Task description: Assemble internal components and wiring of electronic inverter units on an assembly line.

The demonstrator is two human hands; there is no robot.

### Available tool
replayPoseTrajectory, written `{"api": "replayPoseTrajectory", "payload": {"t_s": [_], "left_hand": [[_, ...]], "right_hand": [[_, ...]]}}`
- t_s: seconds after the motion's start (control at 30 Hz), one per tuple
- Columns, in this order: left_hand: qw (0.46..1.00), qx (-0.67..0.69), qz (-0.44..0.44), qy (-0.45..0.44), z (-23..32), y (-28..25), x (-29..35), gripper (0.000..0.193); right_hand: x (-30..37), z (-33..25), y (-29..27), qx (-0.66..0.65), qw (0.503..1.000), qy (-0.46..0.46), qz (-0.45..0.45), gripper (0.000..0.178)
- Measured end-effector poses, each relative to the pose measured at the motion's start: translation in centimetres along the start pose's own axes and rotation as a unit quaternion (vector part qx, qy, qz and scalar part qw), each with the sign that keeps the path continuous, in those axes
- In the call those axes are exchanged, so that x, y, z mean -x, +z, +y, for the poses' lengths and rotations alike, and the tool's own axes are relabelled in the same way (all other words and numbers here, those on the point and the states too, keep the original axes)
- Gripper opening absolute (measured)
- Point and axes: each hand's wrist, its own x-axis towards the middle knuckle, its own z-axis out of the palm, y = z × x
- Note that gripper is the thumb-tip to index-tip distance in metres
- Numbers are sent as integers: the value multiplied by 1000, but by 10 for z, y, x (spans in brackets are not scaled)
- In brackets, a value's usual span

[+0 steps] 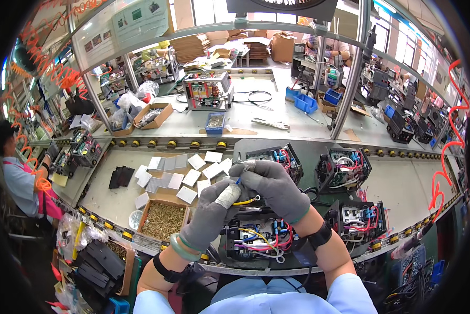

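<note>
Both my hands wear grey gloves with pale fingertips and meet above a black electronic unit (258, 235) full of coloured wires. Pinched closed, my left hand (208, 209) has a yellow wire (246, 201) with a ring terminal sticking out by its thumb. A small blue piece (238, 181) shows between the fingertips of the two hands. My right hand (274, 188) is also closed at the fingertips, its fingers bent over whatever it grips; that part is hidden. Behind it stands another open unit (282, 157), partly covered by the glove.
More wired units (344, 167) (358, 222) stand to the right. Left of my hands are pale flat plates (176, 181), black pieces (121, 177) and a carton of small brass-coloured parts (164, 220). A coiled red hose (452, 141) hangs at right. A co-worker (23, 172) is at far left.
</note>
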Motion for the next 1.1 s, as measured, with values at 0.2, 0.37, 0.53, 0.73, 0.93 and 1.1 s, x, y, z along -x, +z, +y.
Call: {"api": "replayPoseTrajectory", "payload": {"t_s": [0.2, 0.37, 0.53, 0.73, 0.93, 1.1], "left_hand": [[999, -2, 27, 36, -9, 8, 1, 21], [999, 28, 41, 19, -2, 14, 4, 20], [998, 29, 47, 33, -4, 16, 5, 20], [961, -200, 23, 188, -35, 15, 3, 16], [964, -91, 90, 232, -58, -8, 19, 12], [998, -48, 37, 18, -11, -5, 9, 23]], "right_hand": [[-1, 17, 5, -15, 996, 0, 86, 24], [-3, 14, 15, -41, 998, -30, 49, 18], [-3, 20, 22, -82, 991, 3, 110, 11], [-7, 20, 17, 45, 972, -75, 218, 15], [-5, -33, -16, 70, 967, -108, 219, 22], [8, -11, -19, 37, 997, 11, 66, 29]]}}
